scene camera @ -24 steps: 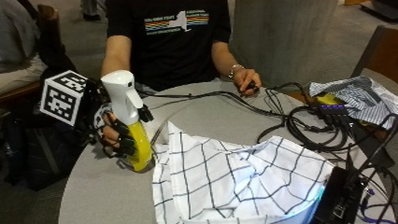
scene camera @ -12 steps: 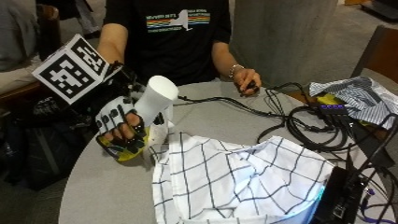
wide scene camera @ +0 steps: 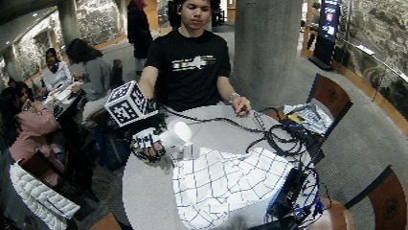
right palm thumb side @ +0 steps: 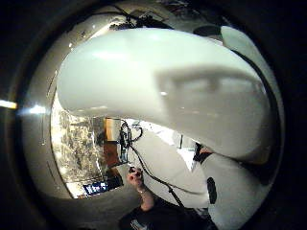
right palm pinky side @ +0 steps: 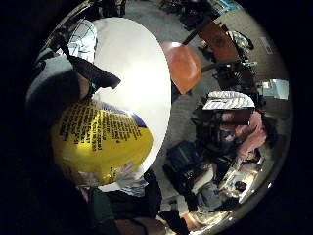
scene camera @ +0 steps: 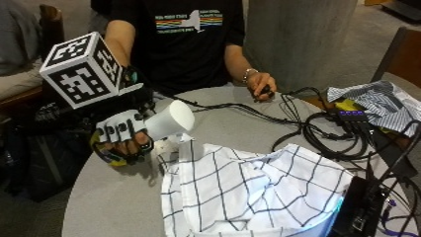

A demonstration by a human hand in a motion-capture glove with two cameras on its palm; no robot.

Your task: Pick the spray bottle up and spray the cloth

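cloth (scene camera: pixel 253 195): checked, rumpled on the table (scene camera: pixel 118 207) nearest the camera | bottle (scene camera: pixel 168 121): tilted, white head toward the cloth, lifted off the table | your hand (scene camera: pixel 121 136): fingers curled round the bottle | bare hand (scene camera: pixel 262 85): resting at the far edge on cables (scene camera: pixel 315 133)

I see a black T-shirt (scene camera: pixel 190 44) with striped chest print, a bracelet (scene camera: pixel 248 74) on the bare wrist, white-tipped black glove (scene camera: pixel 121 133) at nine o'clock.
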